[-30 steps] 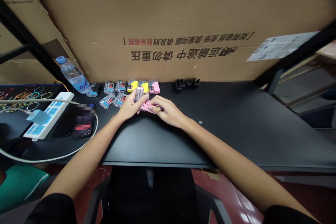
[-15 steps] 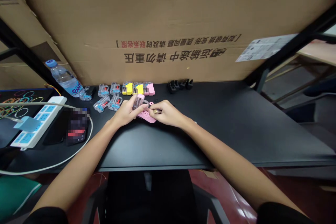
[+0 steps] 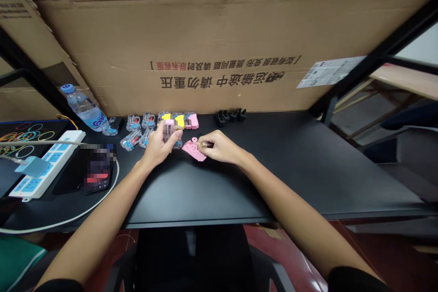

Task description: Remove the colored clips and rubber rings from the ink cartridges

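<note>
Head view: left fingers (image 3: 174, 138) clamp clear case (image 3: 168, 132); right fingers (image 3: 207, 138) clamp gold-ended piece (image 3: 209, 144) by pink shell (image 3: 196, 152); nudge could scatter pink ring (image 3: 194, 139).

- On my near left, a short sleeve of plain black cloth (image 3: 59, 285), its rounded hem crossing my arm at the bottom edge of the view.
- On my near right, a matching black cloth sleeve (image 3: 352, 278), with more of it showing and a smooth, curved hem.
- My slim, bare left forearm (image 3: 102, 219), tapering toward the wrist.
- My bare right forearm (image 3: 290, 200), equally slim and narrowing to the wrist.
- My ungloved left hand (image 3: 159, 146), small beyond a narrow wrist.
- My right hand (image 3: 222, 146), ungloved too.
</note>
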Demonstrator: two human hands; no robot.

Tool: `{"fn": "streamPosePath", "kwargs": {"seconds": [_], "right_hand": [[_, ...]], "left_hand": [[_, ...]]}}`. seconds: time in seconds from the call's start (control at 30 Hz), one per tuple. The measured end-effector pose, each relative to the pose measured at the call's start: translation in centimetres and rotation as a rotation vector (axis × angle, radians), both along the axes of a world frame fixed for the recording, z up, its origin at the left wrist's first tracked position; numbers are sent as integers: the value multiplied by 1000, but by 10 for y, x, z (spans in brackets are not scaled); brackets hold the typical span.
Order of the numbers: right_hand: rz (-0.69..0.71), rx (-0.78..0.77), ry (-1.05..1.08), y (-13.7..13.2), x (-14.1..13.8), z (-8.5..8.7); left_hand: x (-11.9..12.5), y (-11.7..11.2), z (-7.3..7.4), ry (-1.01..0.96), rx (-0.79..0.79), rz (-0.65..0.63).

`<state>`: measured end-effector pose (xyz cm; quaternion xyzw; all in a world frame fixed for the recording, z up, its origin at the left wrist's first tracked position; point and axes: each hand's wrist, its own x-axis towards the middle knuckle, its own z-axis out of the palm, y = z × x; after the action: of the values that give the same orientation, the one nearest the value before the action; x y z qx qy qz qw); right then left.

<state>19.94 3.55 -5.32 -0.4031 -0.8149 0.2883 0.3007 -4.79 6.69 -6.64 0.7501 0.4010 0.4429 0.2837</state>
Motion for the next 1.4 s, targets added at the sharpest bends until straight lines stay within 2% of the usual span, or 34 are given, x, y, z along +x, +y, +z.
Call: {"fn": "streamPosePath", "kwargs": {"seconds": [0.1, 0.2, 0.3, 0.4, 0.5, 0.67, 0.73, 0.87, 1.07, 1.2, 1.3, 1.4], "right_hand": [[-98, 15, -80, 11, 26, 5], [-361, 46, -199, 24, 68, 6], [-637, -28, -373, 32, 115, 4], [-805, -111, -486, 34, 146, -1], [-879, -129, -476, 37, 155, -8], [-1032, 0, -392, 50, 151, -19], [-1028, -17, -380, 56, 150, -24], [-924, -89, -373, 66, 151, -34], [-804, -39, -277, 69, 146, -38], [-869, 107, -216, 62, 146, -30], [-894, 242, -196, 54, 136, -22], [-886, 361, -274, 45, 108, -16]], "left_hand": [[-4, 4, 1, 8, -31, 59], [-5, 5, 2, 155, -70, 41], [-3, 2, 2, 360, -49, 17], [1, -2, 1, 477, -47, -1], [1, -2, 0, 495, -50, -4], [0, 0, -2, 515, -16, 0], [0, 0, -2, 529, -15, 1], [0, 0, -3, 547, -38, 6], [0, 0, -3, 528, -37, 3], [-2, 2, -5, 537, -52, 11], [-3, 5, -6, 538, 90, 0], [-4, 8, -6, 575, 240, -26]]}}
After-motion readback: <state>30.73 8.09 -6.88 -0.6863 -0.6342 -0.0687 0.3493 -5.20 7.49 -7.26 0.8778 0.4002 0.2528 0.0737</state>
